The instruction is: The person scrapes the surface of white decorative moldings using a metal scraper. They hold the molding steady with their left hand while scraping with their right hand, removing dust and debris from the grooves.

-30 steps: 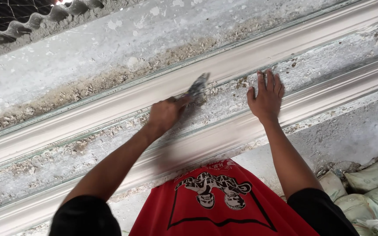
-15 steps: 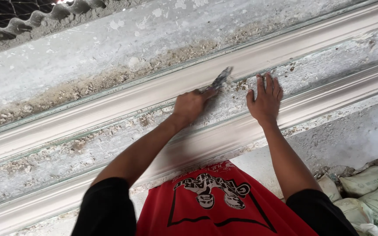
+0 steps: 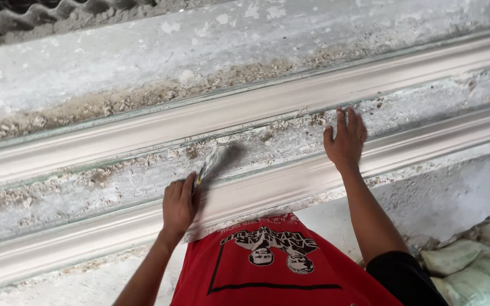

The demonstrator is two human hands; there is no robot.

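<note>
My left hand (image 3: 178,205) grips a putty knife (image 3: 210,163) by its handle, and the blurred blade points up and to the right onto the crusted flat strip (image 3: 114,175) between two long white plaster mouldings. The near moulding (image 3: 267,190) runs just under that hand. My right hand (image 3: 345,140) lies flat, fingers spread, on the same strip and the near moulding's top edge, and it holds nothing. The far moulding (image 3: 245,107) runs parallel above both hands. My red printed shirt (image 3: 267,266) fills the lower centre.
A rough plaster-stained bench surface (image 3: 143,51) stretches beyond the far moulding, with crumbly debris along its edge. Corrugated sheeting (image 3: 41,14) sits at the top left. Filled pale sacks (image 3: 477,266) lie at the bottom right.
My left hand has pulled the putty knife down and to the left along the strip, away from my right hand. The right hand has stayed flat in place.
</note>
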